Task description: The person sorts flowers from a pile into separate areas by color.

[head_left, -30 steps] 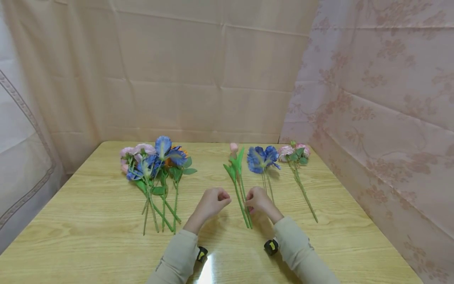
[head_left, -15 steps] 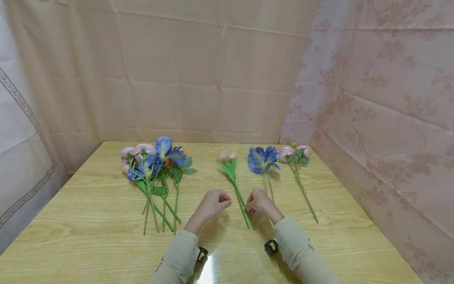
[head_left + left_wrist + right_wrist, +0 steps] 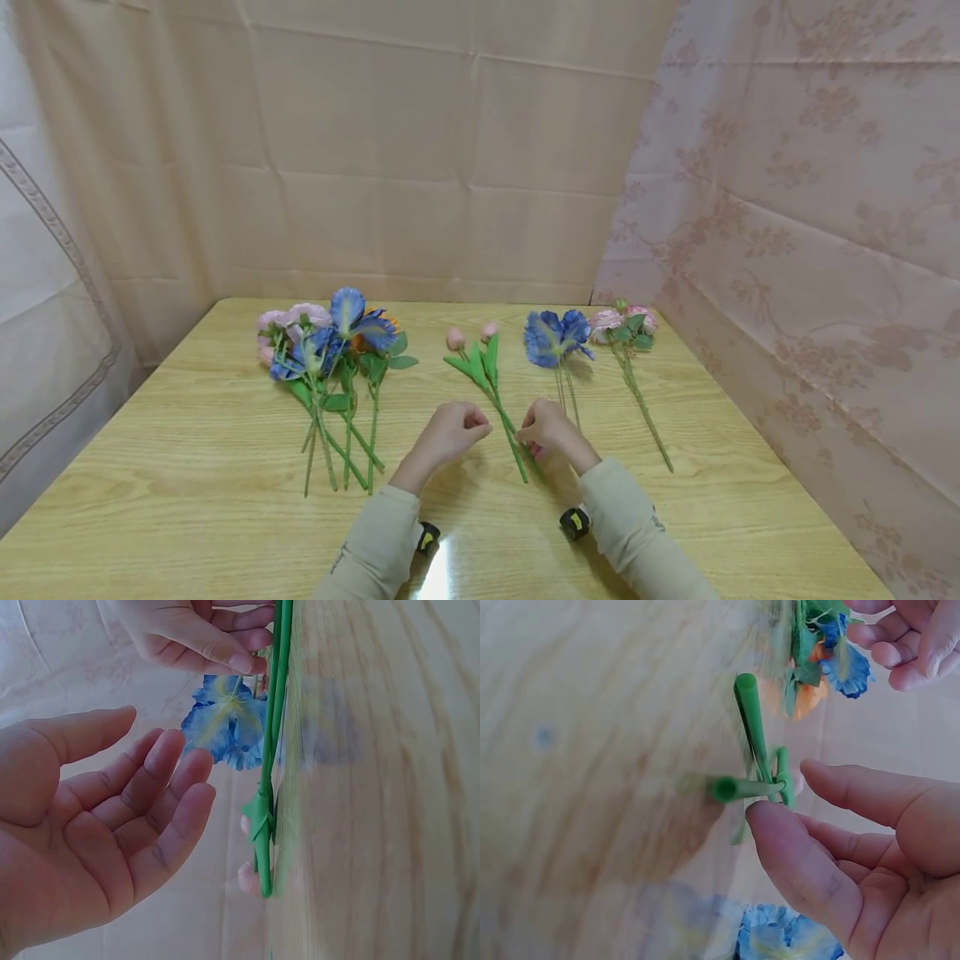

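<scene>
Two pink tulips (image 3: 480, 358) with green leaves lie on the table in front of me, their stems crossing low down in the head view. My right hand (image 3: 551, 429) is at the right-hand stem, a fingertip against or very close to it; in the right wrist view its thumb and fingers stand apart, not closed round the green stems (image 3: 754, 727). Left of the tulips, my left hand (image 3: 452, 433) hovers with loosely bent fingers and holds nothing. Its palm (image 3: 82, 825) faces the stems in the left wrist view, with a gap between.
Blue irises (image 3: 557, 337) lie just beyond my right hand, and a stem of pink roses (image 3: 622, 327) lies farther right. A mixed pile of flowers (image 3: 330, 342) covers the left part of the wooden table (image 3: 187, 517). Beige cloth (image 3: 360, 150) hangs behind.
The tulip heads have swung left and spread apart, and the stems now cross where they lay side by side. Both hands have hardly moved.
</scene>
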`<act>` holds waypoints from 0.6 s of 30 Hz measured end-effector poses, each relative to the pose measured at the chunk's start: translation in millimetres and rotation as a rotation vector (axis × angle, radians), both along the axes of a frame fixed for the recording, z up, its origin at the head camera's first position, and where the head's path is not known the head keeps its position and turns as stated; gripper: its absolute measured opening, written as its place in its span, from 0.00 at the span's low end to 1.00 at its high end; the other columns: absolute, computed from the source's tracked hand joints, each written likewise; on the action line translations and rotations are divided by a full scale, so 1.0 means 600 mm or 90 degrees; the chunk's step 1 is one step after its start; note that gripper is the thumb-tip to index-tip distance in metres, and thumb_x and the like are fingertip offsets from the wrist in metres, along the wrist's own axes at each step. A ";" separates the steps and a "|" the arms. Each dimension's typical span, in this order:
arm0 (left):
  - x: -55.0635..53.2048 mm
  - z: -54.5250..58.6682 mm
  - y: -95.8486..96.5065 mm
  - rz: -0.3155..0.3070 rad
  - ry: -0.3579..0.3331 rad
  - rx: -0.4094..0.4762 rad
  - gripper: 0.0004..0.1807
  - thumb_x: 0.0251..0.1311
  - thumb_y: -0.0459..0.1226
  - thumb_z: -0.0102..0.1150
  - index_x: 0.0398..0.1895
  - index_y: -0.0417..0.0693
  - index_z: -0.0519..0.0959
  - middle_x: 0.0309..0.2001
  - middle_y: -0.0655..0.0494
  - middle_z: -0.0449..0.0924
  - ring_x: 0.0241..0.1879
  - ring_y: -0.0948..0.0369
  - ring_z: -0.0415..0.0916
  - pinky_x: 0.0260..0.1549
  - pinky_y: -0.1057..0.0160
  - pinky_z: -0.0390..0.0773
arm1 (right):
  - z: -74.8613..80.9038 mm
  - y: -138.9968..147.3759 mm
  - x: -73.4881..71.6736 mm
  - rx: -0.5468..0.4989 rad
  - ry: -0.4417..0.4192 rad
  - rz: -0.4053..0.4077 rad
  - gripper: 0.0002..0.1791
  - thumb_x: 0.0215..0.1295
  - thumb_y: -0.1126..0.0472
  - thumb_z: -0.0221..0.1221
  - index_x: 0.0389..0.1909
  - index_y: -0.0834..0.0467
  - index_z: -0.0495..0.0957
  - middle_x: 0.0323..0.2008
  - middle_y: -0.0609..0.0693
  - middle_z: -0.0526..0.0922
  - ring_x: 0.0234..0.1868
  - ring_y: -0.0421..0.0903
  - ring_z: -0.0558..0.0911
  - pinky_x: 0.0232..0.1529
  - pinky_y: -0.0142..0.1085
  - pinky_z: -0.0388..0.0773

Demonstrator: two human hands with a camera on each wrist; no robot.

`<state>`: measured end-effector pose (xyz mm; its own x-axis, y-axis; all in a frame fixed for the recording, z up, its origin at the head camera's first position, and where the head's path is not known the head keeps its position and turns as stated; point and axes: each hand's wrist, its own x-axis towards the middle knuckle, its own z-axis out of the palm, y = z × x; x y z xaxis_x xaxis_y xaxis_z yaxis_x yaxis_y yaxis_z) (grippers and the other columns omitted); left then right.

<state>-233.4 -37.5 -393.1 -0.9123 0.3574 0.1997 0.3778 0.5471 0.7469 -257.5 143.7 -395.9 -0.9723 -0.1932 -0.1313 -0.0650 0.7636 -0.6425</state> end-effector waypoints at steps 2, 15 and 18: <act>0.000 0.001 -0.001 0.003 -0.002 -0.005 0.05 0.56 0.34 0.56 0.27 0.42 0.79 0.23 0.59 0.74 0.24 0.65 0.69 0.26 0.66 0.70 | 0.002 -0.001 0.002 0.000 -0.001 0.001 0.07 0.51 0.71 0.61 0.17 0.67 0.77 0.11 0.55 0.75 0.12 0.48 0.77 0.15 0.35 0.75; -0.001 0.010 -0.024 0.077 0.020 -0.038 0.05 0.56 0.35 0.57 0.30 0.42 0.79 0.26 0.56 0.76 0.28 0.62 0.72 0.28 0.63 0.72 | 0.010 -0.003 0.013 0.033 0.091 0.044 0.08 0.51 0.68 0.62 0.16 0.65 0.77 0.09 0.54 0.74 0.11 0.47 0.75 0.13 0.30 0.71; -0.005 0.014 -0.039 0.133 0.049 -0.056 0.05 0.56 0.35 0.57 0.30 0.41 0.79 0.26 0.55 0.77 0.27 0.61 0.73 0.27 0.62 0.72 | 0.013 -0.004 0.016 0.035 0.103 0.045 0.08 0.51 0.67 0.62 0.17 0.64 0.77 0.10 0.54 0.75 0.10 0.45 0.74 0.13 0.30 0.70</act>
<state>-236.5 -61.1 -384.6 -0.9514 0.1821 0.2484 0.3043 0.6811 0.6660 -247.7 141.2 -388.1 -0.9658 -0.2591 0.0129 -0.2187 0.7867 -0.5772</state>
